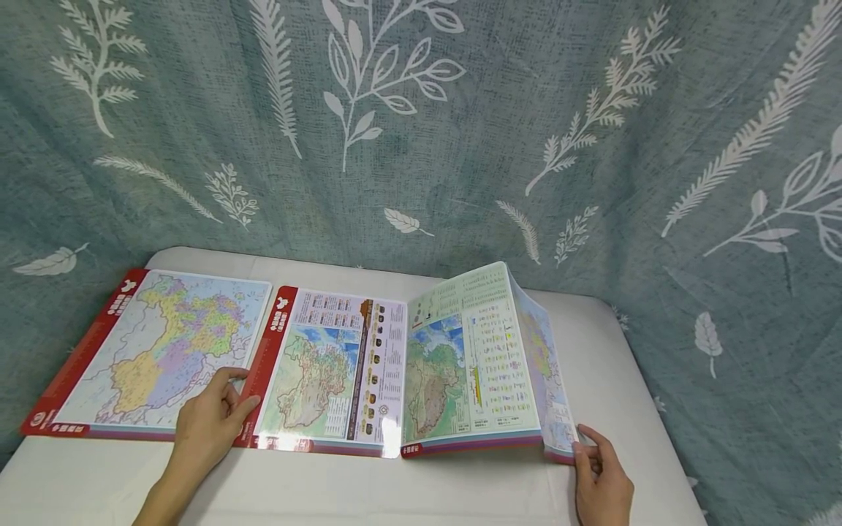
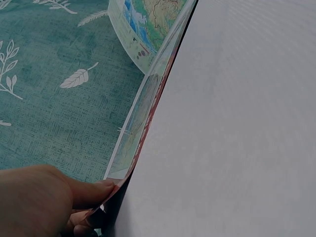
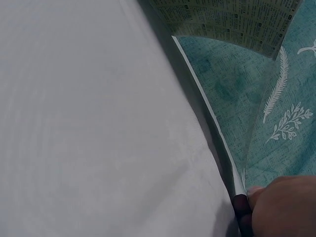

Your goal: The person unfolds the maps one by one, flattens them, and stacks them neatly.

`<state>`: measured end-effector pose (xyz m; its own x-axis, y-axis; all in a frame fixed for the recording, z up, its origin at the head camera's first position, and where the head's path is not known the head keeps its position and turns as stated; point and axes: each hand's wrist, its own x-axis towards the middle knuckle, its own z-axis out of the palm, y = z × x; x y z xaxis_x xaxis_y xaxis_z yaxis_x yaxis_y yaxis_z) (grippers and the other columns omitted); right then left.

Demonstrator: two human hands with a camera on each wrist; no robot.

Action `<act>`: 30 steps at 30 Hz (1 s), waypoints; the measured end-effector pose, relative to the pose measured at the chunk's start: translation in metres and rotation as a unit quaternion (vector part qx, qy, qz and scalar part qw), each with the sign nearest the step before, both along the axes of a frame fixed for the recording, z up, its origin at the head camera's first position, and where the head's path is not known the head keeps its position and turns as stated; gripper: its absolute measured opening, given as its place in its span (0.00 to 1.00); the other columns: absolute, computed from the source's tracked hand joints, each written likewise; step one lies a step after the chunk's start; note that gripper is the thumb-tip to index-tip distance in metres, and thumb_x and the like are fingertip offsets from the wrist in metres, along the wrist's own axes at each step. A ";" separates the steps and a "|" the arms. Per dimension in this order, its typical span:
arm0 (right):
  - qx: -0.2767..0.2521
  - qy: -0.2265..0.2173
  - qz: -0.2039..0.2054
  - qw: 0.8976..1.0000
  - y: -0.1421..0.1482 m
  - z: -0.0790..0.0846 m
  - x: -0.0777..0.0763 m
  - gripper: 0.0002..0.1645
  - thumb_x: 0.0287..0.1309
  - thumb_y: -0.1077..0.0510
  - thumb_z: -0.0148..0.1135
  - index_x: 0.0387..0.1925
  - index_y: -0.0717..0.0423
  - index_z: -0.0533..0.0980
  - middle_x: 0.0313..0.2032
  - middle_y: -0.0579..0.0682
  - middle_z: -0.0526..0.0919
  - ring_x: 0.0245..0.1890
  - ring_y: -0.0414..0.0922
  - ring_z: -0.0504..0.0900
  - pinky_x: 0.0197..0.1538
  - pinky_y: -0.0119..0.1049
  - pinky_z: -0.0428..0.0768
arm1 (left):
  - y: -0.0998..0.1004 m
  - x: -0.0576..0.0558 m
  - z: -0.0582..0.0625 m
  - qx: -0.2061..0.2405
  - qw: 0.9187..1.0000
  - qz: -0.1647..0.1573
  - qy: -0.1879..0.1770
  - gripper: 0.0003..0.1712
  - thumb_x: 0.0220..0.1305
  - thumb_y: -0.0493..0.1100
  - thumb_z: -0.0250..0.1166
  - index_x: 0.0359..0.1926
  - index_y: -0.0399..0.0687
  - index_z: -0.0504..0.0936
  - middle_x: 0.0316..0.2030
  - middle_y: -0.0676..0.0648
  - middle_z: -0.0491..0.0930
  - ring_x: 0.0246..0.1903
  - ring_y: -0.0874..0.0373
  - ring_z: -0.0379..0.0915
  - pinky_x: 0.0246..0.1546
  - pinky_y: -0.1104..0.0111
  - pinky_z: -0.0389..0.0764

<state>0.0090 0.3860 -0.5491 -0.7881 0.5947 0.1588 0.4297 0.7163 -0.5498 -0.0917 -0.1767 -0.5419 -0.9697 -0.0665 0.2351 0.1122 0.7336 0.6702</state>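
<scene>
A glossy fold-out map (image 1: 316, 365) with a red strip along its left side lies partly opened on the white table. Its right-hand panels (image 1: 460, 365) stand up in a tented fold, and the outermost panel (image 1: 549, 380) slopes down to the right. My left hand (image 1: 207, 420) pinches the red left edge between thumb and fingers, as the left wrist view also shows. At the far right, my right hand (image 1: 604, 475) pinches the lower corner of the outermost panel. Its fingertips are partly hidden behind the panel.
A second map (image 1: 177, 343) with a red left border lies flat on the left, beside my left hand. The white table (image 1: 329, 497) has rounded back corners. A green leaf-patterned cloth (image 1: 421, 146) hangs behind and around it.
</scene>
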 end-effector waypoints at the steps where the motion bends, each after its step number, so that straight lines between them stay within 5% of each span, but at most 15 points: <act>1: 0.001 0.000 0.000 1.000 0.001 0.000 0.000 0.21 0.76 0.59 0.60 0.67 0.52 0.76 0.37 0.55 0.85 0.30 0.40 0.74 0.31 0.21 0.66 | 0.000 0.000 0.000 0.000 1.000 0.000 -0.001 0.26 0.59 0.40 0.80 0.55 0.41 0.79 0.20 0.55 0.70 0.16 0.70 0.55 0.22 0.68 0.58; 12: 0.010 0.024 0.005 1.000 0.009 -0.002 0.003 0.20 0.75 0.60 0.62 0.65 0.52 0.78 0.37 0.54 0.85 0.28 0.36 0.74 0.31 0.20 0.67 | 0.001 0.001 0.004 0.001 1.000 -0.003 -0.003 0.26 0.59 0.40 0.79 0.55 0.40 0.79 0.20 0.55 0.70 0.16 0.68 0.57 0.21 0.69 0.59; 30: 0.009 0.000 -0.030 1.000 0.027 -0.003 0.008 0.19 0.77 0.58 0.59 0.66 0.53 0.77 0.38 0.54 0.84 0.30 0.40 0.74 0.30 0.21 0.66 | 0.001 0.001 0.002 0.000 1.000 -0.006 0.000 0.26 0.59 0.41 0.80 0.55 0.41 0.79 0.20 0.56 0.70 0.15 0.69 0.55 0.21 0.68 0.58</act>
